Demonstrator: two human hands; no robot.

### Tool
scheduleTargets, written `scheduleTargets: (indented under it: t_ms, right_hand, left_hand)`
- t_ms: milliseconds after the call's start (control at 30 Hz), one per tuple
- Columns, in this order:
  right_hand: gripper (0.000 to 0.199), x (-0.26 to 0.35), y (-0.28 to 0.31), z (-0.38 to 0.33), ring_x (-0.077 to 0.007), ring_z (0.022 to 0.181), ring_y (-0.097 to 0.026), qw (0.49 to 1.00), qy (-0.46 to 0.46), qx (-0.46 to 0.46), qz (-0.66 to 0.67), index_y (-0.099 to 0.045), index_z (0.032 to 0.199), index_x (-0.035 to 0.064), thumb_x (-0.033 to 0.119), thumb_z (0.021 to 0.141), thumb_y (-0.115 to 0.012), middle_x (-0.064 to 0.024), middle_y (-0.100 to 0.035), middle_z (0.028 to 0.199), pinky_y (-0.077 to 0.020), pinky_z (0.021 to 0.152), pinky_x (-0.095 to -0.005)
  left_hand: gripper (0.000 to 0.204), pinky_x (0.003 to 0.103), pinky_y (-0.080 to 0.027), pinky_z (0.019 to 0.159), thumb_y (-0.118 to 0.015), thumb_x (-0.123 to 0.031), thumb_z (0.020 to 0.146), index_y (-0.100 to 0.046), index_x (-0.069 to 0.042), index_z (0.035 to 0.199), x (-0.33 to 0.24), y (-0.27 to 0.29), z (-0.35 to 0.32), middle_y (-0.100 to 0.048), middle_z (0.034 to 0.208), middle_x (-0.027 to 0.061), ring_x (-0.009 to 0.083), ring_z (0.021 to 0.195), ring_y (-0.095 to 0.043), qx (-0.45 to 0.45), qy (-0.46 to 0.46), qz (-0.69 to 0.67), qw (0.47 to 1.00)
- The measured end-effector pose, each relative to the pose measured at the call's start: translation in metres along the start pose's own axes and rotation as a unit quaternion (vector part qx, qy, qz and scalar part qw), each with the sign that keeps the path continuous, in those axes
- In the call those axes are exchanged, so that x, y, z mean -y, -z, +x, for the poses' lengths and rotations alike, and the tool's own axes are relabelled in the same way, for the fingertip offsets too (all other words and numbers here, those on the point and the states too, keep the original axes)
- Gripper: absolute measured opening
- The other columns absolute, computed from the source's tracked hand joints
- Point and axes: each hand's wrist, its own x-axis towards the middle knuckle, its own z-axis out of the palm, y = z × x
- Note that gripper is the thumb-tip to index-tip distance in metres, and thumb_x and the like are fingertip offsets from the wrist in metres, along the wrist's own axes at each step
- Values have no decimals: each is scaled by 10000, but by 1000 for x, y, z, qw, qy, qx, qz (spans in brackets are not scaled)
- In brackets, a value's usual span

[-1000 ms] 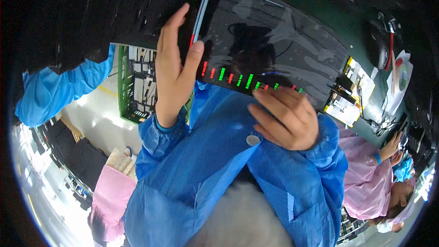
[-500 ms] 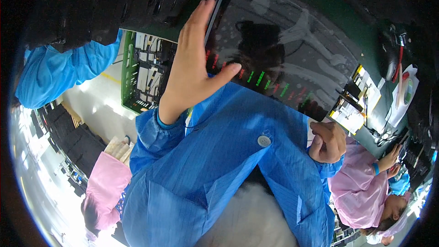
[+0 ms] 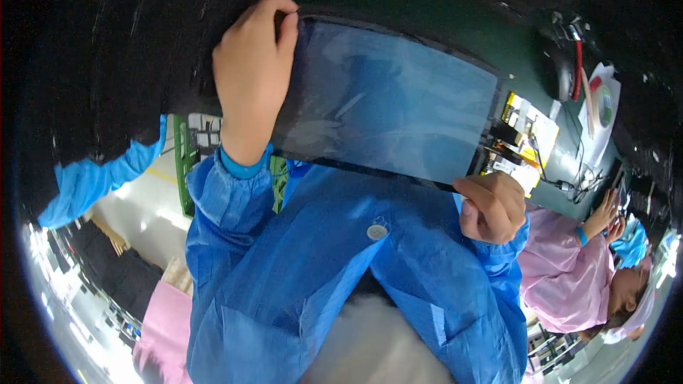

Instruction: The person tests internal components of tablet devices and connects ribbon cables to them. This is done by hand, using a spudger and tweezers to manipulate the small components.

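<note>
- No box, tray or bin with contents can be made out; the green rack [image 3: 186, 163] at the left holds pale upright parts, too small to tell apart.
- The panel [image 3: 398, 110], a dark glossy flat sheet with a bluish sheen, is held up between both hands in front of the person, above the dark bench [image 3: 455, 21].
- The left hand [image 3: 250, 75] is closed at the panel's upper left corner: the fingers [image 3: 274, 18] curl over the top edge, pinched against that corner, with the back of the hand facing the camera.
- The right hand [image 3: 492, 206] is closed into a loose fist at the panel's lower right corner, the fingertips pinching the thin bottom edge.
- The panel tilts, its left end higher than its right; the long lower edge runs just above the blue coat [image 3: 320, 277].
- Both sleeves are blue, with a lighter blue cuff [image 3: 242, 167] at the left wrist.
- Just right of the panel lie yellow and white parts [image 3: 523, 135] on the bench, close to its right edge.
- Farther right sit a dark tool with a red cable [image 3: 569, 57] and white papers [image 3: 601, 110].
- A co-worker in a pink coat [image 3: 565, 277] is at the lower right, one hand [image 3: 605, 206] raised toward the bench.
- Another blue sleeve [image 3: 99, 178] shows at the far left, well apart from the panel.
</note>
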Motion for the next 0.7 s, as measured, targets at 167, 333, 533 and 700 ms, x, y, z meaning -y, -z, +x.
scheduleTargets:
  t_ms: [167, 333, 533, 700]
  right_hand:
    - [266, 5, -3, 22, -222, 608, -600, 997, -62, -22, -49, -665, 930, -23, 49, 674, -663, -136, -641, 778, -475, 517, -307]
    - [332, 13, -2, 37, -266, 1092, -556, 931, -208, 50, -295, -657, 1040, 70, 28, 711, -680, -81, -643, 1067, -388, 946, -413]
    - [266, 22, -11, 19, -228, 675, -639, 988, -125, -91, -14, -641, 867, 18, -10, 631, -759, -94, -659, 742, -488, 658, -343]
    - [326, 8, -49, -9, -208, 708, -633, 985, -110, -130, 27, -634, 897, 43, -37, 610, -767, -61, -639, 761, -482, 642, -326]
  left_hand:
    - [30, 364, -500, 814, -572, -102, 864, -579, -84, 887, -26, 34, 6, -685, 908, 66, 251, 890, -668, 106, -38, -267, 957]
    - [59, 427, -396, 995, -534, -31, 896, -539, -49, 952, -10, 62, 5, -680, 1015, 126, 279, 1043, -626, 349, -283, -618, 645]
    - [506, 374, -249, 1084, -270, -397, 979, -495, -19, 1228, 3, 23, -37, -476, 1340, 156, 232, 1268, -417, 65, 98, -372, 921]
    - [914, 390, -132, 1129, -104, -679, 891, -304, 58, 1393, 11, 8, -38, -331, 1435, 244, 314, 1362, -279, 79, 128, -441, 885]
